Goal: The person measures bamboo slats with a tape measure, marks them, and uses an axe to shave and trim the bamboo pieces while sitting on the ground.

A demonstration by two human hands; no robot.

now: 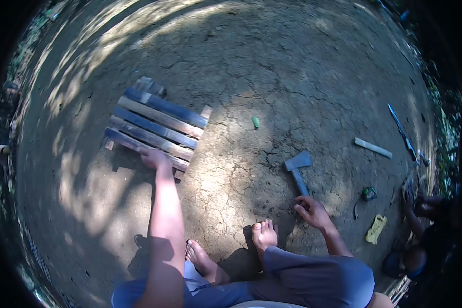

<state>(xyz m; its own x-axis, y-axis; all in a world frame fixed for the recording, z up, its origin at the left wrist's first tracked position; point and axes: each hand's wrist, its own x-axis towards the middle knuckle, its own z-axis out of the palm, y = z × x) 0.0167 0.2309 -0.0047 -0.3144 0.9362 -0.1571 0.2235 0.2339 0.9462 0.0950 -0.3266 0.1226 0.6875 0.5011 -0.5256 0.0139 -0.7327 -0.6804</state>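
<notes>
My left hand [154, 158] grips the near edge of a small slatted wooden bench [159, 123], with worn dark-blue and bare wood slats. The bench sits tilted on the dirt at the left, its underside mostly hidden. At the right, a hatchet [298, 163] lies on the ground, its grey blade pointing away from me. My right hand [312, 211] is just over the near end of its handle, thumb and forefinger loosely bent and apart. The hand hides the handle's end, and no grip on it shows.
On the cracked dirt lie a green piece [255, 122], a pale stick [373, 147], a long blade-like tool [403, 132], a dark-green tape measure [368, 193] and a crumpled yellow piece [376, 229]. Another person [421, 226] sits at the right edge. My bare feet [265, 234] are in front.
</notes>
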